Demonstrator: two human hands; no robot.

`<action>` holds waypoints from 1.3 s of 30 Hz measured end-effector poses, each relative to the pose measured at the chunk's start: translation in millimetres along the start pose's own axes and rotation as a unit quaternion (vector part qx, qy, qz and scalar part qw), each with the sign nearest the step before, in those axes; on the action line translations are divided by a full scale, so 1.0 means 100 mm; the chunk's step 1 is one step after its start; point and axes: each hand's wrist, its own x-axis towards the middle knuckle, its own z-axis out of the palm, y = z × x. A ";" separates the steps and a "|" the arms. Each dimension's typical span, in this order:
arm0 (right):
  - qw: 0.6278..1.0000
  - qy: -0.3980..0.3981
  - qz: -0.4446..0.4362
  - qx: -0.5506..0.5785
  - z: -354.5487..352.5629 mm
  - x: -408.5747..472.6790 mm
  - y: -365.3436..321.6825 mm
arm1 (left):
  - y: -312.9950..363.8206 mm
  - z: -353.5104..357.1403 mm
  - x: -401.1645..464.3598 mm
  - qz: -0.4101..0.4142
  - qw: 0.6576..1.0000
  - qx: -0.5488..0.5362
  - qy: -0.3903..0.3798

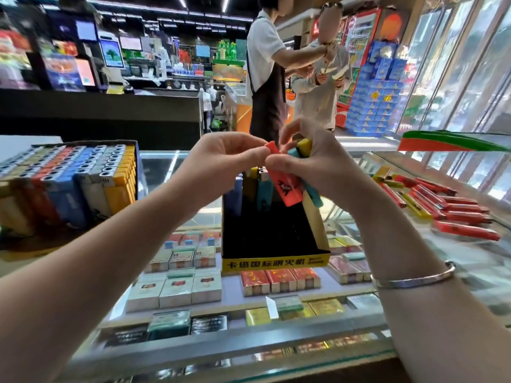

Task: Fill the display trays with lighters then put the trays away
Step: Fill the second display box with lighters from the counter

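Both hands raised above the glass tabletop, over a black cardboard display tray with a yellow printed front strip. Left hand pinching the top end of an orange-red plastic lighter with a dark printed figure, fingers narrowed on it. Right hand closed around a bunch of teal and yellow lighters, thumb also pressed against the orange-red one.

Tray standing near the middle of the tabletop, mostly unfilled: only a short row of blue, yellow and teal lighters upright at its far end. Task judged to be at an early stage for this tray.

Risks, as judged: orange-red lighter gripped by its tip only and hanging tilted, so liable to slip and knock over the standing row. Bunch in the right hand loosely stacked; one could slide out during the transfer. Glass surface hard, so a dropped lighter likely to bounce or skid.

Surroundings: full cardboard box of lighters in coloured rows at the left edge; loose red and yellow lighters scattered toward the right edge. Neither obstructing the tray. Cigarette packs visible beneath the glass. Silver bangle on the right wrist. Two persons standing beyond the far edge, well apart.
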 end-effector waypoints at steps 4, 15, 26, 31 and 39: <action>0.973 0.180 0.033 0.142 -0.20 0.02 0.09 | 0.06 0.03 0.08 0.011 1.000 -0.001 0.028; 0.925 0.286 0.186 0.169 -0.21 0.08 0.39 | -0.09 0.26 0.27 0.071 0.916 0.396 -0.004; 0.930 0.269 0.195 0.159 -0.18 0.09 0.39 | -0.07 0.28 0.26 0.163 0.866 0.472 0.010; 0.931 0.266 0.192 0.163 -0.16 0.09 0.39 | -0.09 0.31 0.25 0.183 0.853 0.488 0.022; 0.932 0.264 0.184 0.166 -0.14 0.08 0.39 | -0.13 0.35 0.19 0.196 0.817 0.543 0.018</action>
